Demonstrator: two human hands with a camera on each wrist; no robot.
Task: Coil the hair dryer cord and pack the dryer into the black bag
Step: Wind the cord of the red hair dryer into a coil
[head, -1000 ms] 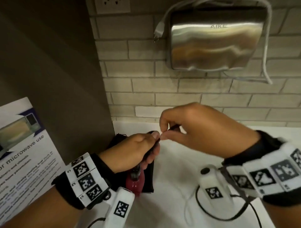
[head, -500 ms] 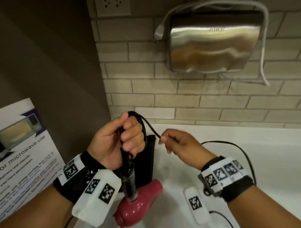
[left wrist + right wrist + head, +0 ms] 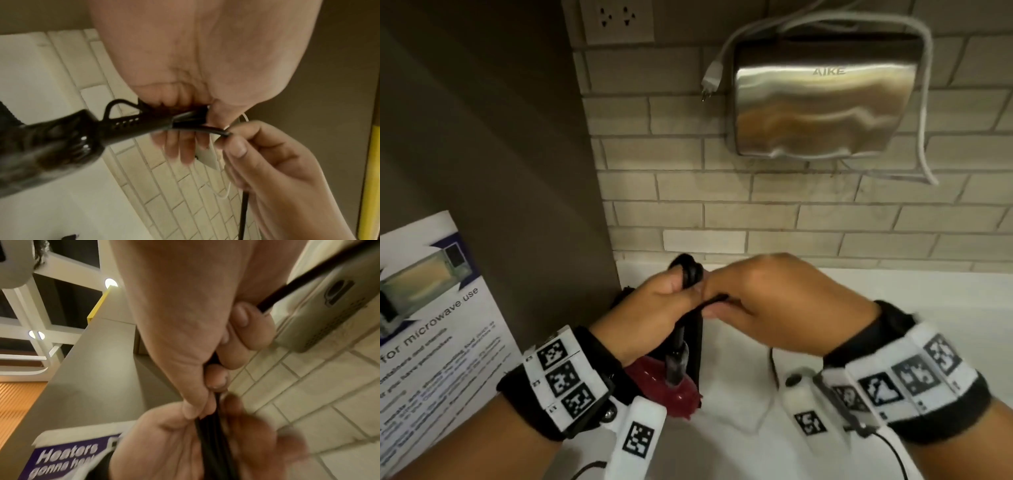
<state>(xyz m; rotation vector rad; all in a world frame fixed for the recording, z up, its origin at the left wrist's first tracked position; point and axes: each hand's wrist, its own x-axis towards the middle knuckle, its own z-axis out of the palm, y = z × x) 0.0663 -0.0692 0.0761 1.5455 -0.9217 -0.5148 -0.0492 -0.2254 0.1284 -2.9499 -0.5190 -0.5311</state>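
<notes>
My left hand (image 3: pixel 654 305) grips several loops of the black cord (image 3: pixel 690 274) together with the dryer's black handle (image 3: pixel 677 356). The red hair dryer (image 3: pixel 664 383) hangs below that hand, nose down. My right hand (image 3: pixel 726 301) pinches a strand of cord right beside the left fingers. In the left wrist view the handle (image 3: pixel 123 128) runs left from the palm, and the right hand (image 3: pixel 236 139) pinches the cord (image 3: pixel 205 129). The right wrist view shows the cord (image 3: pixel 209 434) lying across my left palm (image 3: pixel 164 434). The black bag (image 3: pixel 697 342) lies on the counter behind the dryer, mostly hidden.
A white counter (image 3: pixel 893 308) runs under a tiled wall. A steel hand dryer (image 3: pixel 822 109) with a loose white plug (image 3: pixel 711 77) hangs above, and an outlet (image 3: pixel 616 19) sits upper left. A brown side panel carries a microwave poster (image 3: pixel 431 325).
My right hand swung back in from the right and brought the cord to the left hand, adding another loop. The dryer has risen and hangs closer under my left hand.
</notes>
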